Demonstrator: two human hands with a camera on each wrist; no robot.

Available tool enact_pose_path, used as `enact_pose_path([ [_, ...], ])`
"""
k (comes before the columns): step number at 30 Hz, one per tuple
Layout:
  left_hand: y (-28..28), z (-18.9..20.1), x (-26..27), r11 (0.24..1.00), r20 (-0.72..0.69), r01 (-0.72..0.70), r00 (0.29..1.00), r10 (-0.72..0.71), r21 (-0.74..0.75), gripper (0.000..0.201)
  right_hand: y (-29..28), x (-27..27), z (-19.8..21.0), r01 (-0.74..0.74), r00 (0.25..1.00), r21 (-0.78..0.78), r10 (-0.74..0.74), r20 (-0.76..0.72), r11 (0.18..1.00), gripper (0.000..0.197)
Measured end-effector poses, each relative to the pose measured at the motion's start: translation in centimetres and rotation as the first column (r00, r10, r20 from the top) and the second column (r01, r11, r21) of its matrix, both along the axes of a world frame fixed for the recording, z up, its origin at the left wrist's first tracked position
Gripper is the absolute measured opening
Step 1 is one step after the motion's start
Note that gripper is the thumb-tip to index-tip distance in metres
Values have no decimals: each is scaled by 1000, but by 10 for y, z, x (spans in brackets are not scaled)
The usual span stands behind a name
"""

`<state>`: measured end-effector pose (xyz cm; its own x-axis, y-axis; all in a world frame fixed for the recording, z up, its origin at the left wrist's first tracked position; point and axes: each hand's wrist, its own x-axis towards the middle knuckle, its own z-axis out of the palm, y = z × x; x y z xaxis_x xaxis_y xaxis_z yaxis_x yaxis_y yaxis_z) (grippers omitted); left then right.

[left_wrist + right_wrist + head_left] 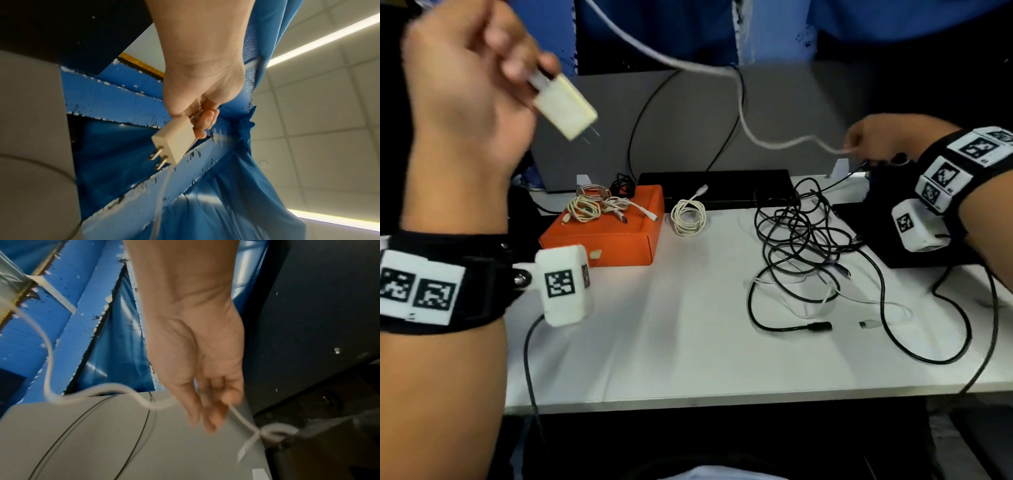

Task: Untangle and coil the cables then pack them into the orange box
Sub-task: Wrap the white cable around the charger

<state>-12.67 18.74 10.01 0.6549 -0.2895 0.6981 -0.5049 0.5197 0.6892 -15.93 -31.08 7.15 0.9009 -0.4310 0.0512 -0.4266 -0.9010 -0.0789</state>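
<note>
White cable strung in the air above the desk, its plug block pinched in left hand fingers, far end pinched by right hand. Orange box closed, coiled cables on top; black tangle right.

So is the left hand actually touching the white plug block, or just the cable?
Touching. The left wrist view shows the left hand with fingertips pressed against the top end of the plug block, where the white cable leaves it.
</note>
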Motion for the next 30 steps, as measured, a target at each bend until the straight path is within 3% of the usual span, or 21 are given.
enact_pose_path([
  [2, -29, 18, -26, 993, -38, -33, 999, 38, 116, 24, 11, -4, -2, -9, 980, 42, 17, -197, 999, 37],
  [3, -37, 15, -32, 981, -39, -48, 998, 56, 191, 28, 20, -7, 2, -29, 975, 46, 39, -220, 999, 43],
  [4, -46, 7, -35, 968, -32, -17, 999, 25, 249, 31, 34, -12, 10, -78, 982, 23, 81, -168, 997, 46],
  [6, -55, -3, -38, 943, -36, 29, 999, -18, 331, 35, 71, -25, 26, -246, 963, -14, 246, 110, 969, 41],
  [7, -60, -6, -41, 929, -39, 75, 997, -66, 363, 36, 94, -35, 31, -339, 909, 87, 302, 288, 937, 36],
  [9, -76, -14, -52, 902, -64, 171, 985, -158, 397, 35, 149, -63, 35, -569, 769, 320, 352, 534, 757, 33],
  [12, -88, -22, -60, 859, -139, 325, 946, -293, 396, 33, 203, -94, 25, -736, 626, 287, 456, 633, 613, 29],
  [15, -90, -26, -64, 817, -238, 423, 905, -354, 392, 36, 221, -105, 10, -787, 543, 221, 477, 691, 576, 24],
  [19, -89, -29, -69, 739, -236, 466, 885, -402, 486, 42, 209, -106, -12, -785, 522, 213, 435, 734, 582, 28],
  [21, -90, -29, -69, 775, -209, 424, 905, -370, 468, 36, 200, -104, -21, -765, 533, 235, 386, 753, 600, 31],
  [23, -93, -29, -65, 846, -207, 395, 917, -340, 359, 32, 195, -98, -26, -715, 572, 238, 355, 739, 657, 34],
  [27, -101, -35, -51, 922, -255, 381, 900, -353, 70, 35, 201, -100, -26, -623, 710, 156, 470, 525, 767, 32],
  [30, -107, -41, -45, 963, -199, 257, 951, -237, 82, 36, 214, -111, -28, -635, 745, 76, 582, 326, 769, 28],
])
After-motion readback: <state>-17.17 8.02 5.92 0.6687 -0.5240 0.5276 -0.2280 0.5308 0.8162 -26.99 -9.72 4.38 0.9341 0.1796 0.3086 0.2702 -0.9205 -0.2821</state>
